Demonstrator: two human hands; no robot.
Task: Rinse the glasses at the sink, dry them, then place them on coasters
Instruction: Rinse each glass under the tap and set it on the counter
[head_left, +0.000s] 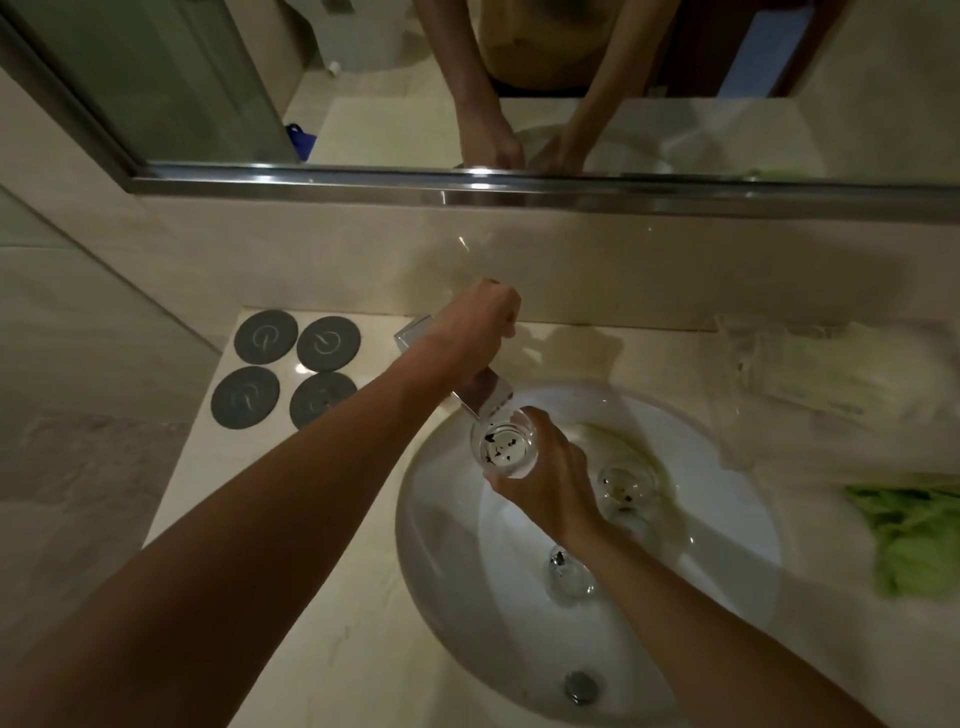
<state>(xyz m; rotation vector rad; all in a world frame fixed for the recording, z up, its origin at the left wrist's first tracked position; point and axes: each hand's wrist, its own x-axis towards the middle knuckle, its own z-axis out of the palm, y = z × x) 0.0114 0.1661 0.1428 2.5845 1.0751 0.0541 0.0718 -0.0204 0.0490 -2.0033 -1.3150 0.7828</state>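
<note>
While 2 glasses (626, 480) crowd sink (447, 519), 4 coasters (284, 369) wait.

Bathroom: basin (447, 519), mirror (208, 78).

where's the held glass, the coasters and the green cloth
held glass (503, 442), head view, on its open mouth
coasters (266, 338), head view, middle of far left one
green cloth (914, 540), head view, on its folds

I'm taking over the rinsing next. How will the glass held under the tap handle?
The glass looks clear and smooth, so probably slippery once wet. It seems thin-walled, likely fragile against the sink. The right hand wraps it easily, so probably light, though the water inside adds weight.
</note>
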